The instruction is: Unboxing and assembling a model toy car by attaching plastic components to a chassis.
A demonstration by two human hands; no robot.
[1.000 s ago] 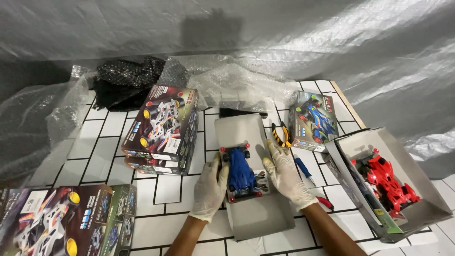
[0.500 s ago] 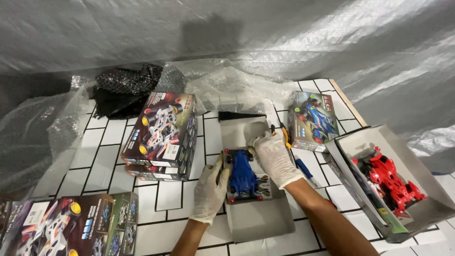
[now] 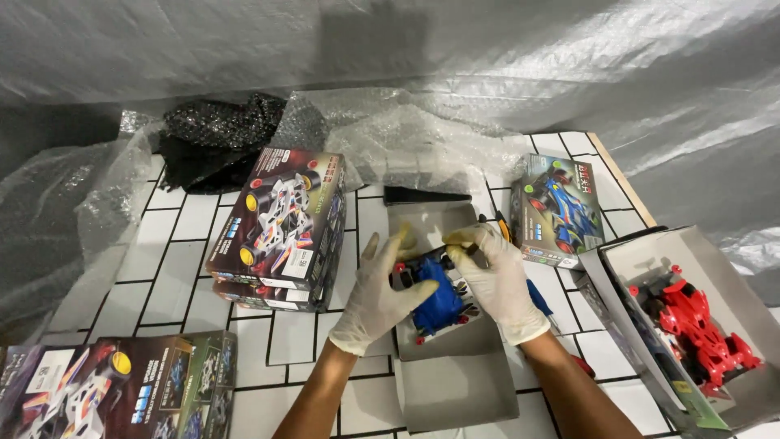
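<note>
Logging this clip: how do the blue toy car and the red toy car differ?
The blue toy car sits on a flat grey box between both gloved hands; the red toy car lies untouched in an open box at the right. Blue is partly hidden; red shows fully. Both are small racer models.

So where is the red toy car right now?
In the head view, the red toy car lies inside an open grey box at the far right, beside the blue-car box.

Gloved hands on blue toy car (boxed)
</note>
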